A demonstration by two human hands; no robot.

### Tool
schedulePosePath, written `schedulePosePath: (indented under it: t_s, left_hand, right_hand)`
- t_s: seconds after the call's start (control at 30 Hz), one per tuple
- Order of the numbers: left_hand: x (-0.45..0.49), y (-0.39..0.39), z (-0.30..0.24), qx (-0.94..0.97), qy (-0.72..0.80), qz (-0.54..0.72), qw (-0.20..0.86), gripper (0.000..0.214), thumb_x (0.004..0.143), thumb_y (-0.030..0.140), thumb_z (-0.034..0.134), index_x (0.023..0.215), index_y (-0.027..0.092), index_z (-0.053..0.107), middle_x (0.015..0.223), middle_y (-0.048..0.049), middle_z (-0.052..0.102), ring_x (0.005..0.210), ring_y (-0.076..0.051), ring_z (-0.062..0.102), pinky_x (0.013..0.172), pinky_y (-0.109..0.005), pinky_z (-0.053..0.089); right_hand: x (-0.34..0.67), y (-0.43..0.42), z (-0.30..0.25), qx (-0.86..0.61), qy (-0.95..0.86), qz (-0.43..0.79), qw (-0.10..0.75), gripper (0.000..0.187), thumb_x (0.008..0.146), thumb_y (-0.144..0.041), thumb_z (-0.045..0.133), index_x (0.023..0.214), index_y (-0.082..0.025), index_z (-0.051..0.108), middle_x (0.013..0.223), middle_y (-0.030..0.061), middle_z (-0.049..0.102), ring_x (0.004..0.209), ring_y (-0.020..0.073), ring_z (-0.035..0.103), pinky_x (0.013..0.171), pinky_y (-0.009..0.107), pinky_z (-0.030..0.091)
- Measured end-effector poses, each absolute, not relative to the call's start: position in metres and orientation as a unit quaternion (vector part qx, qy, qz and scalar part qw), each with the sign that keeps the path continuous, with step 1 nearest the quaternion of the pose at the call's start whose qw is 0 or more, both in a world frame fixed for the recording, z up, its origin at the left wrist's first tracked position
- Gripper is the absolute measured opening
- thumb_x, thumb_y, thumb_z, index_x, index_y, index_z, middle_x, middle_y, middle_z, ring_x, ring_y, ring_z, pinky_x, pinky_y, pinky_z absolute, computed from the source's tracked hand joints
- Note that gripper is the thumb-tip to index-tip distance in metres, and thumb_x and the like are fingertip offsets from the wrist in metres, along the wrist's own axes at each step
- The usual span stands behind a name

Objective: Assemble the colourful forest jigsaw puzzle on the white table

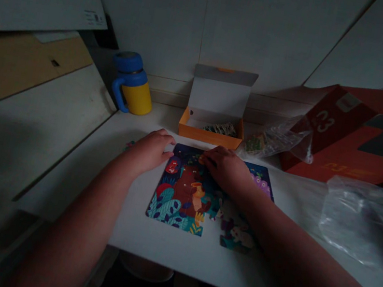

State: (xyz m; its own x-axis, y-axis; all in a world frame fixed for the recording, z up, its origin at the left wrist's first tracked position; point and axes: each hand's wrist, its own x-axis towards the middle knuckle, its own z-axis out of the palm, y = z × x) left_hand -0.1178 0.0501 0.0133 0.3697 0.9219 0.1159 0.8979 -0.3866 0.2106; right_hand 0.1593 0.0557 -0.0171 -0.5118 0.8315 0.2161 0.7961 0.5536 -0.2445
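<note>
Head | right hand (226, 165): arched over puzzle (183, 193) | left hand (154, 151): thumb spread

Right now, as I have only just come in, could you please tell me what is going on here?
A person is working with both hands on a mostly assembled jigsaw puzzle on the white table. The right hand is over its far part, while the left hand is by its far left corner. There is a gap at the near edge, and the right forearm hides part of the picture. Behind it stands an open orange box.
</note>
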Motion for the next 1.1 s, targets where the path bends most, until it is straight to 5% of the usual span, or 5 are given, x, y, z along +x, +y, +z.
schedulePosePath:
  t_s: [0.2, 0.47, 0.77, 1.1]
  left_hand:
    - [-0.179, 0.048, 0.03, 0.649, 0.754, -0.086, 0.042, 0.081, 0.076, 0.056, 0.083, 0.141, 0.013, 0.062, 0.134, -0.0228, 0.066, 0.118, -0.038, 0.069, 0.095, -0.04, 0.055]
    - [-0.188, 0.06, 0.016, 0.66, 0.745, -0.05, 0.089, 0.034, 0.077, 0.044, 0.082, 0.101, 0.02, 0.077, 0.105, -0.0129, 0.08, 0.097, -0.031, 0.075, 0.077, -0.034, 0.053]
    - [-0.165, 0.061, 0.007, 0.679, 0.726, 0.072, 0.081, 0.041, 0.07, 0.035, 0.089, 0.104, 0.02, 0.071, 0.103, -0.0072, 0.078, 0.096, -0.026, 0.073, 0.077, -0.03, 0.053]
    - [-0.127, 0.048, 0.028, 0.803, 0.564, 0.189, 0.036, 0.028, 0.084, 0.025, 0.076, 0.112, 0.02, 0.073, 0.114, -0.0069, 0.065, 0.101, -0.023, 0.067, 0.091, -0.035, 0.057]
  right_hand:
    - [0.161, 0.054, -0.017, -0.463, -0.867, 0.066, 0.173, 0.032, 0.109, -0.036, 0.053, 0.119, -0.021, 0.08, 0.124, 0.0121, 0.075, 0.113, 0.0265, 0.07, 0.103, 0.037, 0.05]
    - [0.166, 0.056, -0.023, -0.456, -0.866, 0.074, 0.19, 0.031, 0.109, -0.035, 0.054, 0.121, -0.022, 0.079, 0.125, 0.0107, 0.075, 0.112, 0.0253, 0.07, 0.104, 0.037, 0.051]
    - [0.169, 0.056, -0.022, -0.452, -0.868, 0.081, 0.189, 0.028, 0.107, -0.031, 0.055, 0.121, -0.021, 0.078, 0.126, 0.0104, 0.075, 0.117, 0.0251, 0.069, 0.109, 0.036, 0.049]
    - [0.17, 0.052, -0.014, -0.47, -0.844, 0.123, 0.228, 0.028, 0.105, -0.031, 0.059, 0.124, -0.018, 0.073, 0.129, 0.0143, 0.071, 0.118, 0.0267, 0.069, 0.105, 0.037, 0.051]
